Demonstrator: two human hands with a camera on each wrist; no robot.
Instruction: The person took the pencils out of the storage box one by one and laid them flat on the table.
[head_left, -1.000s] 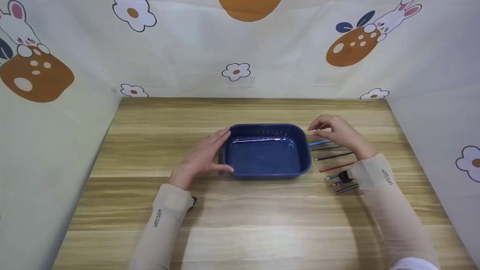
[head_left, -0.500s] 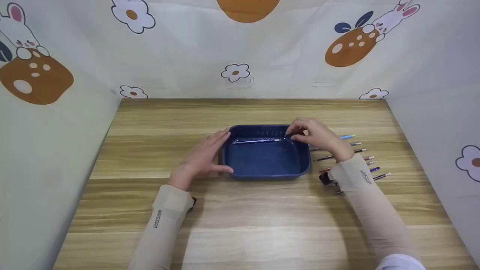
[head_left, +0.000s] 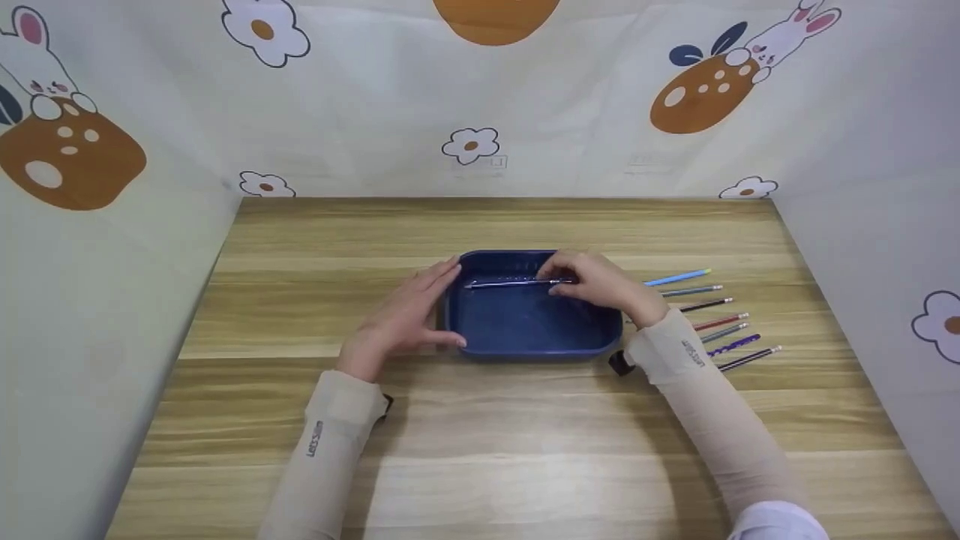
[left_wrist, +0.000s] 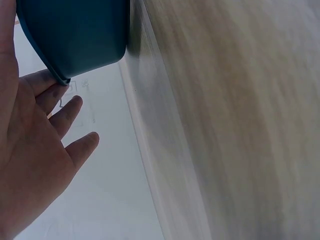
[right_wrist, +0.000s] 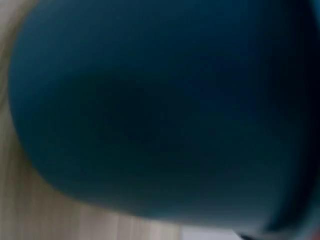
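A dark blue plastic tray (head_left: 535, 352) stands on the wooden table. My left hand (head_left: 405, 311) rests against its left end, fingers straight, thumb by the front corner; the left wrist view shows fingertips at the rim of the tray (left_wrist: 80, 37). Inside, along the back wall, lies a slim pencil (head_left: 502, 283), its point to the left. My right hand (head_left: 596, 281) reaches over the right side and pinches the pencil near its right end between thumb and fingers. Only the outer wall of the tray (right_wrist: 150, 125) fills the blurred right wrist view, with the right hand's fingers hidden.
Right of the tray several pencils lie in a row, among them a light blue one (head_left: 679, 277), a red one (head_left: 721, 322) and a purple one (head_left: 735, 345). My right forearm (head_left: 720, 405) passes over their left ends. A printed cloth wall (head_left: 375, 112) surrounds the table.
My right hand has moved left, from above the pencils into the tray, and has closed on the pencil there. The left hand and the tray have stayed in place.
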